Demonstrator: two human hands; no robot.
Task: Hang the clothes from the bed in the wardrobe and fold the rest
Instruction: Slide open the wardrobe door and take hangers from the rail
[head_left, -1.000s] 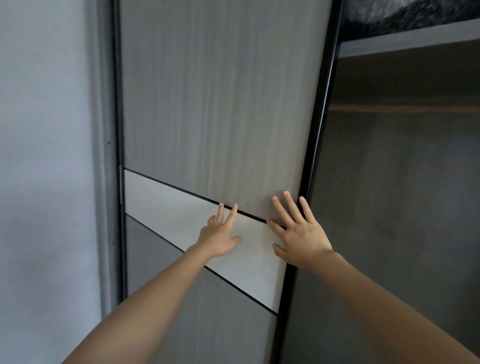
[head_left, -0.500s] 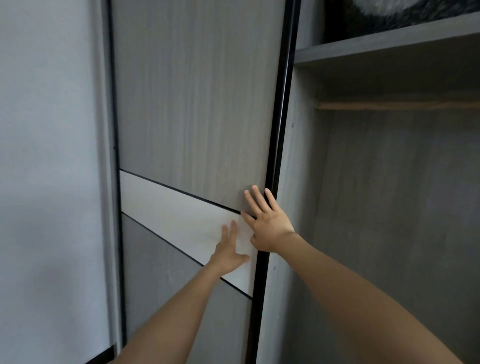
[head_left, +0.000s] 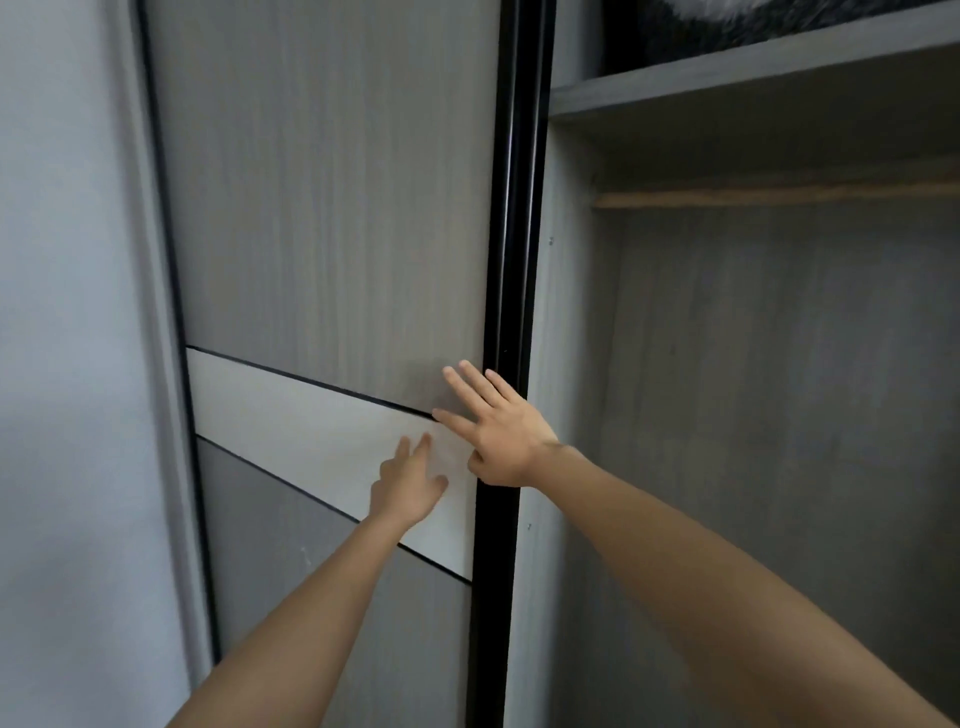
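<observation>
Two hands flat on the sliding door (head_left: 332, 208), fingers straight, gripping nothing: left hand (head_left: 408, 486) on the pale diagonal band (head_left: 291, 410) at centre, right hand (head_left: 501, 436) just above, beside the black door edge (head_left: 511, 260). Beyond, at right, the open wardrobe (head_left: 779, 415), with a wooden rail (head_left: 779, 197) under a shelf (head_left: 753, 78), upper right.
</observation>
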